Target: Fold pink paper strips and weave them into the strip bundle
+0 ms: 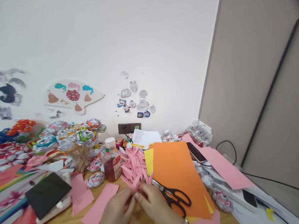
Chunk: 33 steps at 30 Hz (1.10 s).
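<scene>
My left hand (pixel 119 206) and my right hand (pixel 154 201) meet low in the middle of the view, fingertips pinched together on a small piece of pink paper (pixel 137 184), mostly hidden by the fingers. Just beyond them lies a heap of folded pink paper strips (pixel 134 162). Beside my left hand a flat pink paper strip (pixel 101 204) rests on the wooden table (pixel 87 201). Black-handled scissors (pixel 172 195) lie by my right hand, partly on an orange sheet (pixel 177 166).
A bottle of reddish liquid (pixel 111 164) stands left of the heap. Crumpled paper flowers on sticks (pixel 82 142) crowd the back left. A dark-screened device (pixel 48 195) lies at left. A power strip (pixel 235 195), cables and a long pink sheet (pixel 228 168) lie at right.
</scene>
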### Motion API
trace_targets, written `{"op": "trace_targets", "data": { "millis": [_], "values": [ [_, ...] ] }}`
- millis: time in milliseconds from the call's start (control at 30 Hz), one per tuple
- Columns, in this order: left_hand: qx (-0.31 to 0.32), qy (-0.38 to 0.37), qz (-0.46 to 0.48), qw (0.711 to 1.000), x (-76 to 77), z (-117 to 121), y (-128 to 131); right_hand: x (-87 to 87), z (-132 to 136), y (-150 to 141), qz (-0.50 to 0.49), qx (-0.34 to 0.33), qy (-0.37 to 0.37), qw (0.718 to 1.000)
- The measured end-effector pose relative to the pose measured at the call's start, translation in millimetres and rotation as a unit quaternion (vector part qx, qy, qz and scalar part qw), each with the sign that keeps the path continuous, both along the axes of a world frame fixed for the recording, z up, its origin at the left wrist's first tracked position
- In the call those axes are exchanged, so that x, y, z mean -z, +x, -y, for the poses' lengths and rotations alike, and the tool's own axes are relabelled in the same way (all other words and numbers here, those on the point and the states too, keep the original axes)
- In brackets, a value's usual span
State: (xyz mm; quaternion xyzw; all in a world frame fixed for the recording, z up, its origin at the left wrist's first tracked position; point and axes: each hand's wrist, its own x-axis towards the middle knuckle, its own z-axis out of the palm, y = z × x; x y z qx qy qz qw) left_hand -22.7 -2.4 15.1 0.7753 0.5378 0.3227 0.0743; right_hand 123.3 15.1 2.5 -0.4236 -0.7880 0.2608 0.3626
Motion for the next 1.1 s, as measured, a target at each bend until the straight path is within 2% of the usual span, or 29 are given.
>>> {"op": "trace_targets", "data": {
  "millis": [67, 200, 433, 500, 600, 667, 800, 867, 967, 1100],
  "values": [
    [0.035, -0.017, 0.019, 0.999, -2.4, 4.2, 3.3, -0.4, 1.2, 1.3, 0.044, 0.004, 0.042, 0.998],
    [0.049, -0.05, 0.023, 0.997, -7.8, 3.2, 2.4, -2.0, 1.8, 3.6, 0.057, -0.014, 0.07, 0.996],
    [0.089, -0.104, 0.069, 0.988, -6.1, -6.0, -3.1, 3.5, -0.3, 2.0, 0.01, 0.014, 0.021, 1.0],
    [0.072, -0.103, 0.084, 0.989, -5.9, -7.6, -4.1, 4.1, -2.6, 2.3, -0.011, 0.026, -0.003, 1.0],
    [0.01, -0.086, 0.108, 0.99, -5.6, -10.6, -5.6, 1.6, -6.1, 4.3, -0.05, 0.022, -0.03, 0.998],
    [0.001, -0.091, 0.124, 0.988, -5.1, -12.3, -5.4, 0.3, -8.3, 5.7, -0.079, 0.015, -0.044, 0.996],
    [0.045, -0.131, 0.173, 0.975, -3.1, -11.9, -1.3, 3.3, -13.2, 7.3, -0.076, 0.046, -0.032, 0.996],
    [0.03, -0.125, 0.197, 0.972, -1.6, -11.1, 0.6, 5.7, -14.7, 7.2, -0.049, 0.074, -0.001, 0.996],
    [0.01, -0.125, 0.235, 0.964, 1.8, -11.9, 0.7, 6.7, -14.0, 6.4, -0.014, 0.079, 0.036, 0.996],
    [0.067, -0.177, 0.335, 0.923, 8.6, -17.3, -1.4, 4.2, -8.6, 6.0, -0.007, 0.048, 0.031, 0.998]
  ]
}}
